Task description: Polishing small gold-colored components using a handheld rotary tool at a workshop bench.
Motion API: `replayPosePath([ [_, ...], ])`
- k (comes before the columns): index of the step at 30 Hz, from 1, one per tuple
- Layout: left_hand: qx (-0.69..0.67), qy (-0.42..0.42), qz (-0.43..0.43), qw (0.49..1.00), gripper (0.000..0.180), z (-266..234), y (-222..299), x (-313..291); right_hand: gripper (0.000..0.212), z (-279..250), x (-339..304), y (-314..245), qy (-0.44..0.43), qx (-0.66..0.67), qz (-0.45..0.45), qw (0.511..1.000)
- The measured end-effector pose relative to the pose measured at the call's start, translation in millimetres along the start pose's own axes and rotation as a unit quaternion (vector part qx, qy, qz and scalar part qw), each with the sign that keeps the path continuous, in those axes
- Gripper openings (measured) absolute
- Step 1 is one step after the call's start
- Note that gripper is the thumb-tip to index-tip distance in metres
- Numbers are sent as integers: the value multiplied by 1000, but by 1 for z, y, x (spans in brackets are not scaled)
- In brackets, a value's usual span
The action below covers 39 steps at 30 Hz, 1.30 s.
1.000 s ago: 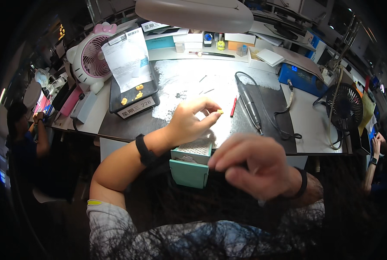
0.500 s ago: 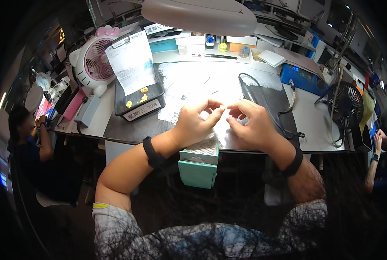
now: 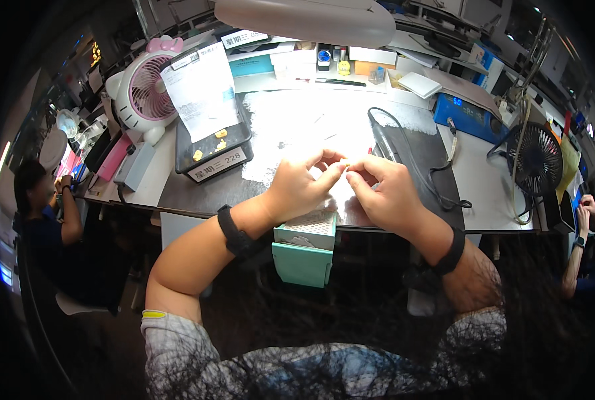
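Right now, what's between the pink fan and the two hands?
In the head view, a black tray with a white paper sheet propped on it lies between the pink fan and the left hand and right hand.

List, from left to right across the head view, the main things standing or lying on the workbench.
Pink fan → black tray → left hand → right hand → blue box → black fan.

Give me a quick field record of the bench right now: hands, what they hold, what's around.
left hand: fingertips pinch a tiny yellow piece
right hand: fingertips meet the same piece from the other side
surface: white mat on a dark table
tray: black, left of the hands, holds small yellow bits and a paper sheet
drawer: teal, open under the table edge
fans: pink fan at left, black fan at right
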<state>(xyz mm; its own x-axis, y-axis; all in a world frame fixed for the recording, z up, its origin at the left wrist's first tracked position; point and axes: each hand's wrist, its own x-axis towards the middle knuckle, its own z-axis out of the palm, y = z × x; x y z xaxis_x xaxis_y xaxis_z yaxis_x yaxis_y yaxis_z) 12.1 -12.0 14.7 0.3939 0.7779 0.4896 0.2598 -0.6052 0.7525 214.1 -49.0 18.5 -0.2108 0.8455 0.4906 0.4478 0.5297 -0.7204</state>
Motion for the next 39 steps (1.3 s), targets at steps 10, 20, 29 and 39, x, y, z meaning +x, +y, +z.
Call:
replayPosePath([
  [10, -33, -53, -35, 997, 24, -4, 0, 0, 19, -3, 1, -2, -8, -30, 20, 999],
  [20, -81, -67, -75, 992, 23, -5, 9, -1, 18, -1, 2, -5, -5, -23, 36, 999],
  [29, -18, -60, -21, 998, 23, -7, 10, 0, 19, 1, -1, -1, -1, 1, 57, 998],
  [39, -10, -45, 18, 999, 24, -3, 1, 0, 18, 3, 1, 4, 4, 10, 46, 999],
])
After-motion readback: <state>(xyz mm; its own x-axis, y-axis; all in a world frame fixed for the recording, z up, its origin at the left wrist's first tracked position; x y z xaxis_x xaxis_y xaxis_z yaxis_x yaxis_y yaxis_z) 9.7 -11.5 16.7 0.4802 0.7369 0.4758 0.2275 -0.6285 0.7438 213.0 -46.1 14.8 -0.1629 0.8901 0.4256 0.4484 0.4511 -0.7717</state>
